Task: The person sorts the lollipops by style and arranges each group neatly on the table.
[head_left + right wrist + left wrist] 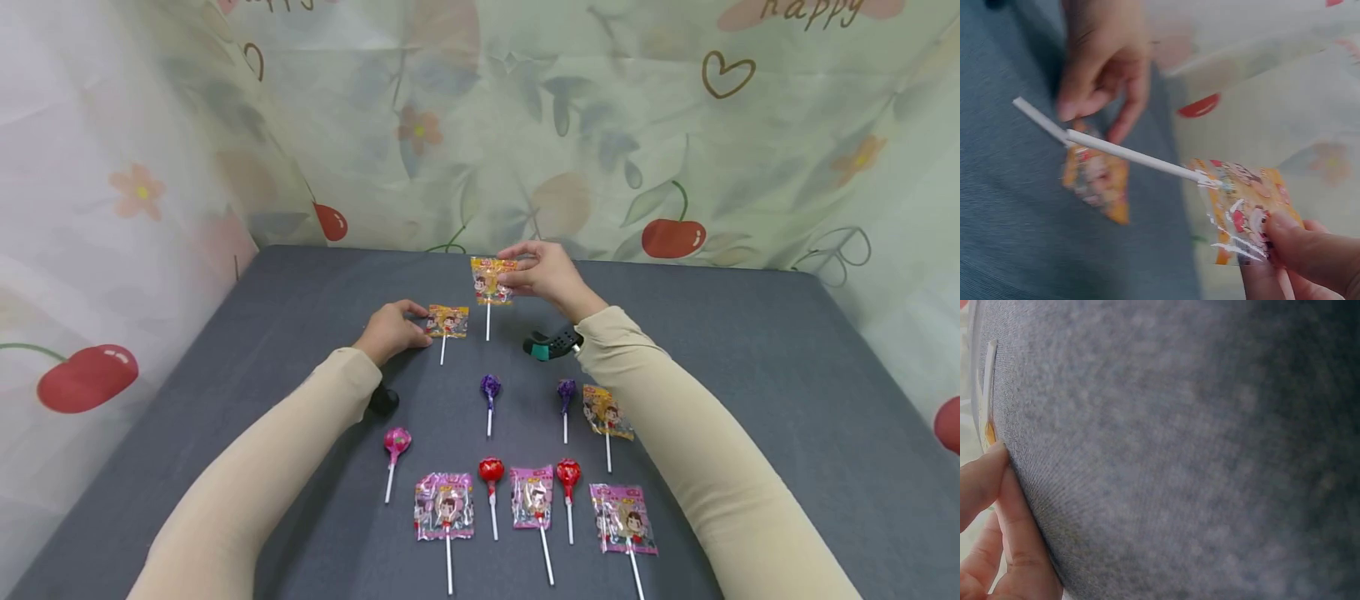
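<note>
In the head view my right hand (542, 273) pinches an orange-wrapped lollipop (492, 282) by the wrapper's right side, above the table's far part. Its white stick points down. The right wrist view shows the thumb on the printed face of this wrapper (1244, 212). Lower and to the left, my left hand (395, 331) has thumb and fingers curled at the left edge of a second orange-wrapped lollipop (447, 322), one fingertip at each corner. That wrapper (1099, 178) lies near the table surface. In the left wrist view only a bit of the stick (989, 378) shows past the fingertips.
Nearer on the grey table (315, 283) lie two purple lollipops (490, 387), a third orange-wrapped one (606, 411), a pink ball lollipop (397, 442), two red ones (491, 470) and three pink-wrapped ones (444, 507). A patterned cloth (480, 167) hangs behind.
</note>
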Demonstrator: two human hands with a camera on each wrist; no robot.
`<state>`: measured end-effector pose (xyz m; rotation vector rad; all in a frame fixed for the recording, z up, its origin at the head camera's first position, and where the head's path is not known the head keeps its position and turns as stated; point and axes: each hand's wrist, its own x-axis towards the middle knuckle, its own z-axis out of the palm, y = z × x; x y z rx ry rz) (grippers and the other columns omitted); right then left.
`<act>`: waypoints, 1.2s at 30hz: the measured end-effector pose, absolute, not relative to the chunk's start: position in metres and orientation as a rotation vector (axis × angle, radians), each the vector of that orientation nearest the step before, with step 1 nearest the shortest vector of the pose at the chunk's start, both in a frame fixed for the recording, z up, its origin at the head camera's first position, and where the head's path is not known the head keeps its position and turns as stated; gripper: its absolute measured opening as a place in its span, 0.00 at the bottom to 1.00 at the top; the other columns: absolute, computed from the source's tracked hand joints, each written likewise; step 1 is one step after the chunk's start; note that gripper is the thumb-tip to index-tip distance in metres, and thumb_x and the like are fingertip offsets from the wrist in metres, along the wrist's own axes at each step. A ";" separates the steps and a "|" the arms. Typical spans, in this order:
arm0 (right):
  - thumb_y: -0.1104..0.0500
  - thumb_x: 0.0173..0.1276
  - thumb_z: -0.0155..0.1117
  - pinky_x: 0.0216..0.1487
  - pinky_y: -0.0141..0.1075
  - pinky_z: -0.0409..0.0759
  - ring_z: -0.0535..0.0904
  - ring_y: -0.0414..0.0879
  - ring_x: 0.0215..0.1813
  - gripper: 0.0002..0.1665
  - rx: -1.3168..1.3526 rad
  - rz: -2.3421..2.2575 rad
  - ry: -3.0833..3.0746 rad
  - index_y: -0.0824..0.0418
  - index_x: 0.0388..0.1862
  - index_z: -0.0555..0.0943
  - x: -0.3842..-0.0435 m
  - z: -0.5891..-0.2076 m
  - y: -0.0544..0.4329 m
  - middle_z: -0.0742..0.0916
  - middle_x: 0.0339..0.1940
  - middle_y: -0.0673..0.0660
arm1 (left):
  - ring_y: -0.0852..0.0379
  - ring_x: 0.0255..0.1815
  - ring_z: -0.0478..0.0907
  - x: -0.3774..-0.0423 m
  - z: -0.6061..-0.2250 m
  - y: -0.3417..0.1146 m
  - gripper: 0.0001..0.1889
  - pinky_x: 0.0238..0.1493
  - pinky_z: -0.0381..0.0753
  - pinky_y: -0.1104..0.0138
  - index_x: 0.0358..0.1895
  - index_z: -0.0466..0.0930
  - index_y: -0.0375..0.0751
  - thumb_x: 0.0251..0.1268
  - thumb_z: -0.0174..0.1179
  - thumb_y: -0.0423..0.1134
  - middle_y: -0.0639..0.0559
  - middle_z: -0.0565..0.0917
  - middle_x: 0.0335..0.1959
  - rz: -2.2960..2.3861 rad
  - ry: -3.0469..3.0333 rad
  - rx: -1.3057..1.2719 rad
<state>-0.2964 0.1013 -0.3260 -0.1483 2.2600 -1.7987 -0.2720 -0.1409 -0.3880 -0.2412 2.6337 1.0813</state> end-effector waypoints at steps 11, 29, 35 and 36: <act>0.73 0.60 0.67 0.47 0.43 0.82 0.82 0.44 0.32 0.22 0.011 -1.694 2.313 0.66 0.55 0.80 -0.302 -0.376 0.082 0.84 0.26 0.55 | 0.57 0.33 0.75 -0.273 -0.389 -0.140 0.25 0.36 0.70 0.67 0.59 0.76 0.45 0.57 0.69 0.35 0.48 0.81 0.36 1.067 2.651 -0.244; 0.68 0.58 0.71 0.36 0.34 0.82 0.84 0.43 0.30 0.15 0.048 -1.342 2.607 0.63 0.45 0.85 -0.301 -0.391 0.073 0.88 0.38 0.62 | 0.55 0.35 0.75 -0.274 -0.387 -0.141 0.26 0.38 0.70 0.66 0.60 0.75 0.45 0.57 0.69 0.34 0.46 0.81 0.39 1.066 2.624 -0.248; 0.63 0.57 0.74 0.41 0.38 0.77 0.81 0.49 0.39 0.14 0.003 -1.188 2.731 0.61 0.43 0.86 -0.301 -0.391 0.073 0.87 0.42 0.60 | 0.55 0.35 0.75 -0.274 -0.387 -0.141 0.26 0.39 0.70 0.65 0.60 0.74 0.46 0.57 0.69 0.35 0.46 0.81 0.40 1.062 2.619 -0.256; 0.63 0.57 0.74 0.42 0.39 0.76 0.80 0.50 0.40 0.14 -0.005 -1.170 2.744 0.61 0.43 0.86 -0.301 -0.391 0.074 0.87 0.43 0.60 | 0.55 0.35 0.74 -0.274 -0.387 -0.141 0.26 0.39 0.70 0.65 0.60 0.74 0.46 0.57 0.69 0.35 0.46 0.81 0.40 1.064 2.617 -0.260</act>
